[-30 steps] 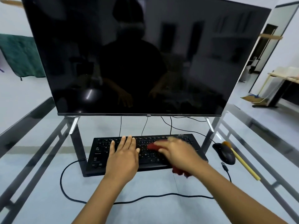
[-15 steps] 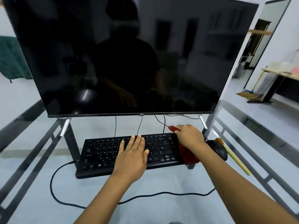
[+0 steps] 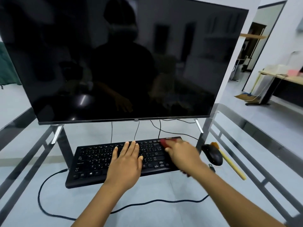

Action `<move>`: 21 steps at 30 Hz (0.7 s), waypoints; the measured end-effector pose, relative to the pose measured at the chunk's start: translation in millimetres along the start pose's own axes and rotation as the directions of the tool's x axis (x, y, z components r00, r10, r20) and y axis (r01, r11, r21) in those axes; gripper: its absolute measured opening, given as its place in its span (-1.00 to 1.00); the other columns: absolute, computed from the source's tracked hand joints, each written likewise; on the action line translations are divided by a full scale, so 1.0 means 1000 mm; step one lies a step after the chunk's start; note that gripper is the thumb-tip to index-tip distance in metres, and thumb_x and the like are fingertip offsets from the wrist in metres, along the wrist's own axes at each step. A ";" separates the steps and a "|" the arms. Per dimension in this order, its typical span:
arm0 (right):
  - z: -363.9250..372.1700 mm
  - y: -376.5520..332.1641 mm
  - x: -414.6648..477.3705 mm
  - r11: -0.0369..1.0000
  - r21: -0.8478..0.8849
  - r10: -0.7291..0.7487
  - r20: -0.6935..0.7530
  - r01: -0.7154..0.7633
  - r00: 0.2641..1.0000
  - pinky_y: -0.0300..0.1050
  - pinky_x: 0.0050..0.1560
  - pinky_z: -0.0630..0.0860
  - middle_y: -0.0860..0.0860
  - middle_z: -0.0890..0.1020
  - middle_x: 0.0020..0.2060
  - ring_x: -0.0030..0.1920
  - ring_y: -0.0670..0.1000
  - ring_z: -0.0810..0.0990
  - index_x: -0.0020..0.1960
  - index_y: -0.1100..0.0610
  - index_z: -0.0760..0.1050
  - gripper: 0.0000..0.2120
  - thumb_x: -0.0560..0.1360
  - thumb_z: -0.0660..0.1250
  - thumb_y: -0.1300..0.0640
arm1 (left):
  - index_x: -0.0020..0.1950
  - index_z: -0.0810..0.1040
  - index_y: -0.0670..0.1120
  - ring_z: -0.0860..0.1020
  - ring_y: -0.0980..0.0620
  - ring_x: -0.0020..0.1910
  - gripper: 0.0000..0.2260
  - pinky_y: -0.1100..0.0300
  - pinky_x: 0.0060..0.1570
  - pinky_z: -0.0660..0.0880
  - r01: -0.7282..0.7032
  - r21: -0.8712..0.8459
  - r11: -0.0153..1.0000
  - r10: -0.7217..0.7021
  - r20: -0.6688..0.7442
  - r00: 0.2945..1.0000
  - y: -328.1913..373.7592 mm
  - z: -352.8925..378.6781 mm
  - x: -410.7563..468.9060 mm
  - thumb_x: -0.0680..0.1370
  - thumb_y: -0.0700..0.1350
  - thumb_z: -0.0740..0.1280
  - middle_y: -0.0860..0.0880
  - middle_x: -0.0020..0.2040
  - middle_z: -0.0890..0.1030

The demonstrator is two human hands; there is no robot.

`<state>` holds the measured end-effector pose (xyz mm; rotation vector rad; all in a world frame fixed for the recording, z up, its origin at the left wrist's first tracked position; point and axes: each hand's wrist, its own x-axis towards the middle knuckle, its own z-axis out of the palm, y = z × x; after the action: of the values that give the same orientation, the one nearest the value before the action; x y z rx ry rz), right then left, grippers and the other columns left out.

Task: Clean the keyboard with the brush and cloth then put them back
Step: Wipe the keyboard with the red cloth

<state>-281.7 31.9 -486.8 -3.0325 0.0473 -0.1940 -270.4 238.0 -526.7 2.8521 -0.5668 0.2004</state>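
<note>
A black keyboard (image 3: 91, 163) lies on the glass table under a big dark monitor. My left hand (image 3: 125, 163) rests flat on the middle keys with straight fingers. My right hand (image 3: 182, 154) holds a red cloth (image 3: 164, 143) against the keyboard's right end; the hand is blurred and hides most of the cloth. A brush with a yellow handle (image 3: 232, 166) and brown bristles lies on the table to the right of the mouse, held by neither hand.
The monitor (image 3: 123, 59) stands close behind the keyboard on two metal feet. A black mouse (image 3: 212, 155) sits just right of the keyboard. A black cable (image 3: 49, 208) loops over the glass table (image 3: 164, 215) in front. Table frame bars run along both sides.
My right hand swept the red cloth from the keyboard's middle to its right end, then back over the right-hand keys. My left hand stayed flat on the keys.
</note>
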 end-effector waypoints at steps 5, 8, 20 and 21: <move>0.002 0.003 -0.012 0.992 0.080 -0.089 -0.039 0.092 0.995 -0.08 -0.06 0.51 0.04 0.55 0.16 0.09 0.08 0.59 0.41 -0.22 0.35 -0.64 0.62 0.12 -0.10 | 0.58 -0.01 -0.01 -0.12 0.08 0.56 -0.43 -0.04 0.51 -0.16 0.004 0.013 1.000 -0.005 0.043 0.999 -0.002 -0.002 0.001 0.59 0.14 -0.26 0.06 0.59 -0.02; -0.016 0.048 0.003 0.985 0.159 0.075 -0.016 -0.072 0.997 -0.15 -0.21 0.49 -0.01 0.60 0.00 -0.05 0.03 0.59 0.34 -0.21 0.43 -0.69 0.62 0.13 -0.08 | 0.58 0.01 -0.02 -0.11 0.07 0.56 -0.45 -0.03 0.51 -0.17 -0.009 0.012 1.000 0.008 0.053 0.999 -0.001 -0.006 0.002 0.61 0.14 -0.22 0.05 0.59 0.00; -0.075 0.185 -0.015 0.912 0.192 0.392 -0.149 -0.362 0.908 -0.12 -0.23 0.51 0.01 0.61 -0.19 -0.23 0.04 0.58 0.30 -0.01 0.49 -0.68 0.62 0.15 -0.07 | 0.57 0.04 -0.04 -0.09 0.08 0.56 -0.50 -0.01 0.50 -0.17 -0.203 -0.047 0.978 0.204 0.028 0.979 0.092 -0.010 0.051 0.66 0.11 -0.09 0.03 0.59 0.03; -0.072 0.192 -0.018 0.909 0.163 0.407 -0.146 -0.384 0.902 -0.11 -0.23 0.54 0.02 0.60 -0.20 -0.24 0.05 0.58 0.28 -0.01 0.50 -0.68 0.62 0.15 -0.08 | 0.57 0.04 -0.04 -0.09 0.08 0.56 -0.49 -0.01 0.51 -0.17 -0.224 -0.050 0.973 0.226 0.034 0.974 0.103 -0.007 0.056 0.65 0.12 -0.09 0.03 0.59 0.02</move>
<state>-313.7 -165.8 -438.3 -2.7868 0.6351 -0.4107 -260.0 127.2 -490.7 2.7485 -0.8922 0.1669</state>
